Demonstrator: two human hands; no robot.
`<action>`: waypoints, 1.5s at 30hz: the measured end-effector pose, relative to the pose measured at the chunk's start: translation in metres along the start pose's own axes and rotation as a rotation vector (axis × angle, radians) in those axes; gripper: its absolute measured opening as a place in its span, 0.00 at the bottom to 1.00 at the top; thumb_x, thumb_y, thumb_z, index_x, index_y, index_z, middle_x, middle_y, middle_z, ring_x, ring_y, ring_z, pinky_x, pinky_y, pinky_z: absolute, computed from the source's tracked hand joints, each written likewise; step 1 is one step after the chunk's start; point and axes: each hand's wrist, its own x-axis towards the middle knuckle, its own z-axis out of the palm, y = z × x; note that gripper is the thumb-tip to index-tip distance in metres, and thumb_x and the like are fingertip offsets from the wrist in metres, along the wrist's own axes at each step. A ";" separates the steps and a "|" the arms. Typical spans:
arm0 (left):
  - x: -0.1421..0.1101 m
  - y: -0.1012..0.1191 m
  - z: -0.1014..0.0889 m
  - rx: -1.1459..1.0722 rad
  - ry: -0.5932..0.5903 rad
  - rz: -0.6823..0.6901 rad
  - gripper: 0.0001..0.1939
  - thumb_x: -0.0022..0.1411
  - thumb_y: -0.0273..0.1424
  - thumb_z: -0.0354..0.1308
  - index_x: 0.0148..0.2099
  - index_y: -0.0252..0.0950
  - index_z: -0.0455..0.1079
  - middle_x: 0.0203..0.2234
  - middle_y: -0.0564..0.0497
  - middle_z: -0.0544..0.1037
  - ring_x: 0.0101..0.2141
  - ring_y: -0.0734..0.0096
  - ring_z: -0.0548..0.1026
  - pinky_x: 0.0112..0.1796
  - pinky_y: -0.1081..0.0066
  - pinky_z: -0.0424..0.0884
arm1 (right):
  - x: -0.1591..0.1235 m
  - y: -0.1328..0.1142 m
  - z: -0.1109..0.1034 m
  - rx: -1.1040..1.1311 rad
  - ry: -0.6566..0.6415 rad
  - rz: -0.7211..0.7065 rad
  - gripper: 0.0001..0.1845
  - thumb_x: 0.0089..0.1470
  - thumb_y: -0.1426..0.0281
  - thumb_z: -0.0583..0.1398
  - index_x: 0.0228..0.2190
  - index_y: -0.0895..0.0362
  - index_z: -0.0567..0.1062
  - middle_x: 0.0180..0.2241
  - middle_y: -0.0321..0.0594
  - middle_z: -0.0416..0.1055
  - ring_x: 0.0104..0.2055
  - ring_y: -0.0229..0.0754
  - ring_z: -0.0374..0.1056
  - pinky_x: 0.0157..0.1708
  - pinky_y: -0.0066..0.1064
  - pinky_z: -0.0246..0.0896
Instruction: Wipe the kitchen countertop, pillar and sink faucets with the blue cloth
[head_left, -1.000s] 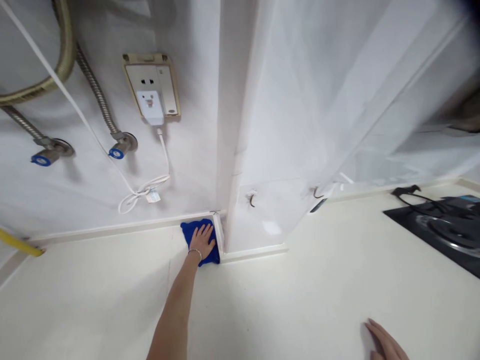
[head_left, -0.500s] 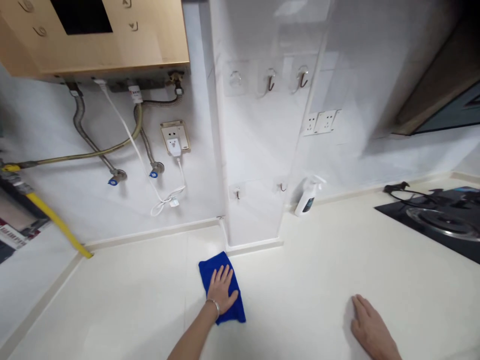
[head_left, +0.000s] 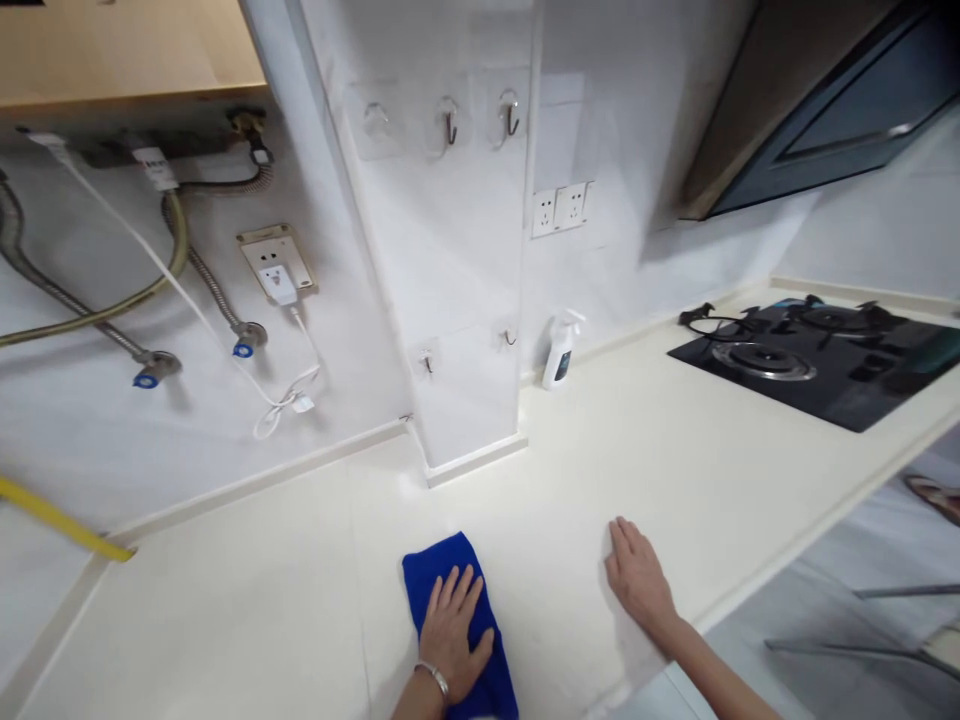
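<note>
My left hand, with a bracelet at the wrist, lies flat on a blue cloth on the cream countertop. Its fingers are stretched out and slightly spread, pressing the cloth from above rather than gripping it. Part of the cloth is hidden under the palm, and its near end reaches the bottom of the view. To the right, my right hand rests on the bare countertop with fingers extended and nothing in it. Beyond both hands stands a white spray bottle against the wall.
A wall pillar with several hooks juts out over the counter. A black gas hob sits at the right, under a range hood. Hoses and a plugged-in cord hang below a gold water heater. A yellow pipe enters the left corner.
My view has turned right, showing more of the hob and the counter's front edge. My left hand and the blue cloth have slid away from the pillar's base, nearer to me.
</note>
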 end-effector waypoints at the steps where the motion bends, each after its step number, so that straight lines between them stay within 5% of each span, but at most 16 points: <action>1: 0.004 -0.005 -0.006 0.020 0.004 -0.022 0.34 0.67 0.45 0.45 0.72 0.47 0.45 0.72 0.52 0.47 0.71 0.53 0.44 0.69 0.39 0.44 | -0.003 -0.001 0.001 -0.001 -0.002 -0.004 0.33 0.57 0.71 0.49 0.63 0.65 0.57 0.64 0.57 0.58 0.66 0.58 0.55 0.64 0.54 0.56; 10: 0.026 -0.102 -0.055 0.142 0.107 -0.340 0.34 0.68 0.46 0.40 0.72 0.38 0.49 0.72 0.51 0.48 0.71 0.59 0.44 0.71 0.49 0.40 | -0.002 -0.006 -0.004 -0.022 0.027 -0.002 0.36 0.59 0.70 0.48 0.67 0.60 0.49 0.67 0.56 0.56 0.67 0.59 0.55 0.63 0.57 0.57; 13: 0.060 -0.126 -0.071 0.098 0.123 -0.486 0.38 0.68 0.49 0.38 0.72 0.35 0.45 0.72 0.49 0.44 0.71 0.59 0.41 0.70 0.50 0.39 | -0.003 -0.007 -0.004 -0.024 0.022 0.028 0.36 0.58 0.70 0.49 0.67 0.60 0.51 0.66 0.55 0.56 0.68 0.57 0.54 0.64 0.56 0.58; 18: 0.130 -0.130 -0.086 0.068 0.139 -0.729 0.39 0.67 0.48 0.38 0.72 0.28 0.46 0.72 0.40 0.42 0.71 0.49 0.41 0.68 0.43 0.43 | -0.006 0.001 -0.003 -0.039 0.009 -0.003 0.37 0.59 0.69 0.49 0.68 0.57 0.48 0.67 0.54 0.56 0.67 0.58 0.55 0.62 0.57 0.60; 22: 0.166 -0.134 -0.087 0.165 0.217 -0.557 0.36 0.67 0.42 0.41 0.72 0.30 0.46 0.72 0.44 0.43 0.72 0.53 0.40 0.70 0.46 0.36 | -0.009 0.007 -0.002 -0.059 -0.006 -0.040 0.37 0.60 0.67 0.48 0.68 0.58 0.46 0.66 0.56 0.57 0.67 0.60 0.56 0.62 0.58 0.60; 26: 0.185 -0.156 -0.096 0.094 0.176 -0.233 0.30 0.66 0.36 0.43 0.69 0.38 0.56 0.71 0.50 0.52 0.71 0.63 0.47 0.71 0.51 0.40 | -0.012 0.012 -0.002 -0.043 -0.040 -0.029 0.38 0.60 0.65 0.49 0.68 0.57 0.48 0.66 0.54 0.57 0.65 0.62 0.59 0.61 0.58 0.61; 29: 0.196 -0.174 -0.106 0.045 0.182 -0.131 0.26 0.68 0.35 0.39 0.64 0.41 0.63 0.69 0.52 0.60 0.69 0.68 0.52 0.71 0.52 0.44 | -0.013 0.015 0.000 -0.036 -0.050 -0.021 0.39 0.59 0.65 0.50 0.69 0.57 0.48 0.65 0.54 0.58 0.64 0.63 0.61 0.60 0.59 0.62; 38: 0.223 -0.181 -0.140 0.127 0.141 -0.159 0.21 0.63 0.32 0.50 0.57 0.40 0.71 0.63 0.48 0.69 0.66 0.63 0.61 0.69 0.54 0.51 | -0.011 0.017 0.003 -0.063 -0.020 -0.052 0.39 0.58 0.66 0.51 0.69 0.57 0.47 0.64 0.54 0.61 0.64 0.61 0.62 0.57 0.56 0.66; 45: 0.225 -0.156 -0.107 0.221 0.209 -0.333 0.31 0.68 0.35 0.38 0.71 0.33 0.52 0.71 0.47 0.52 0.71 0.55 0.48 0.70 0.47 0.45 | -0.011 0.014 -0.003 -0.125 -0.037 -0.088 0.39 0.60 0.67 0.50 0.69 0.60 0.46 0.66 0.55 0.58 0.65 0.61 0.58 0.60 0.56 0.62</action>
